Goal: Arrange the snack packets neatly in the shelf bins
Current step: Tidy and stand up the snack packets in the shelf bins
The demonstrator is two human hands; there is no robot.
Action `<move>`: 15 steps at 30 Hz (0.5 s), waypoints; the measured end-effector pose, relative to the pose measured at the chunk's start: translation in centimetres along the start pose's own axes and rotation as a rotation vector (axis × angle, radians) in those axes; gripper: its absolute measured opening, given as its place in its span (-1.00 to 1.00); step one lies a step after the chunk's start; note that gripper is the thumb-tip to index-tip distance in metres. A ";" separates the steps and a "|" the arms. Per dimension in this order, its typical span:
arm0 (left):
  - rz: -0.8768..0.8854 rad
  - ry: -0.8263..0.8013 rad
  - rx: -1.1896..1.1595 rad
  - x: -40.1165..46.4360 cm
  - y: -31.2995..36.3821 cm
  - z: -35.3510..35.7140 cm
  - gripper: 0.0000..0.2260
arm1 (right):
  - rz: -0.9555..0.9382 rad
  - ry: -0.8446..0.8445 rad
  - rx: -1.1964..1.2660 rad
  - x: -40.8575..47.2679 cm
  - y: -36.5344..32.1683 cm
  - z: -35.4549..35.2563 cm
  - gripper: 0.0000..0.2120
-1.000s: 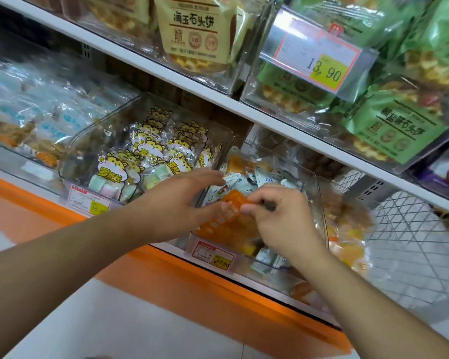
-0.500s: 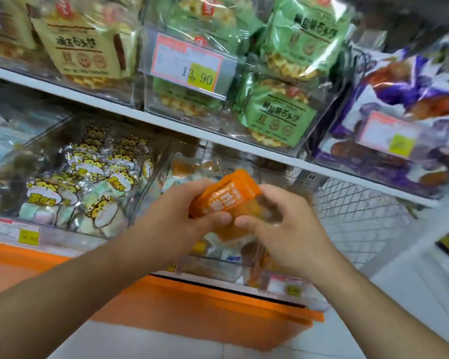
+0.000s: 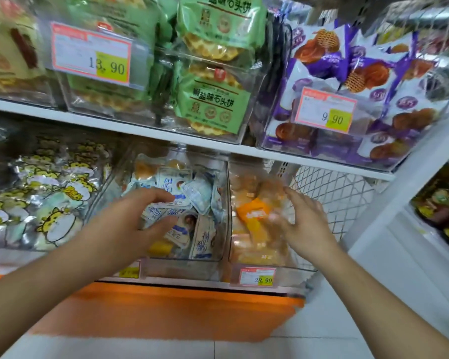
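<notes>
On the lower shelf, at 3 o'clock from centre: orange packet [image 3: 254, 212] lying atop the orange heap in the right-hand clear bin [image 3: 270, 265], likely sorted there to join its own kind. Right hand [image 3: 305, 224] just beside it, grip slack, fingers spread, blurred, apparently holding nothing. Left hand [image 3: 130, 221] at 9 o'clock of that, over the middle bin [image 3: 182, 268], thumb and fingers parted above the blue-white packets [image 3: 192, 193], not yet closed on any, probably picking the next stray. Yellow cartoon packets [image 3: 57, 218] farther toward 9.

Glossy plastic snack packets [image 3: 178, 203] fill clear, smooth plastic bins [image 3: 226, 216] beside metal mesh [image 3: 342, 198].
</notes>
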State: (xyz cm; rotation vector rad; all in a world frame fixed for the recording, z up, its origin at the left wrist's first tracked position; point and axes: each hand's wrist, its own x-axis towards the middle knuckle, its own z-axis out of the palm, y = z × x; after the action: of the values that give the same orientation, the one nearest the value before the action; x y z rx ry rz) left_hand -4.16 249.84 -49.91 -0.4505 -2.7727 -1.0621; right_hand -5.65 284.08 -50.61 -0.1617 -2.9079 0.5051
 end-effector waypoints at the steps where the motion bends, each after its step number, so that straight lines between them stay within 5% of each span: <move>1: 0.009 -0.006 0.028 -0.1 -0.5 -0.6 -0.70 | -0.001 0.012 0.026 -0.1 -0.4 0.0 -0.33; 7: 0.031 0.084 0.163 -0.6 -6.2 -3.4 -0.54 | -0.356 -0.004 0.140 -2.3 -7.3 -0.2 -0.57; 15: -0.053 -0.020 0.087 -1.7 -10.5 -4.3 -0.42 | -0.579 -0.555 0.083 -2.0 -19.7 6.9 -0.64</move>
State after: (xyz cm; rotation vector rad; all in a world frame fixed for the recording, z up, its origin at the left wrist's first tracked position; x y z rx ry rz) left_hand -5.91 239.16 -53.73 -0.3812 -2.8501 -0.9486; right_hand -6.55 263.08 -50.56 0.9449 -3.2044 0.6327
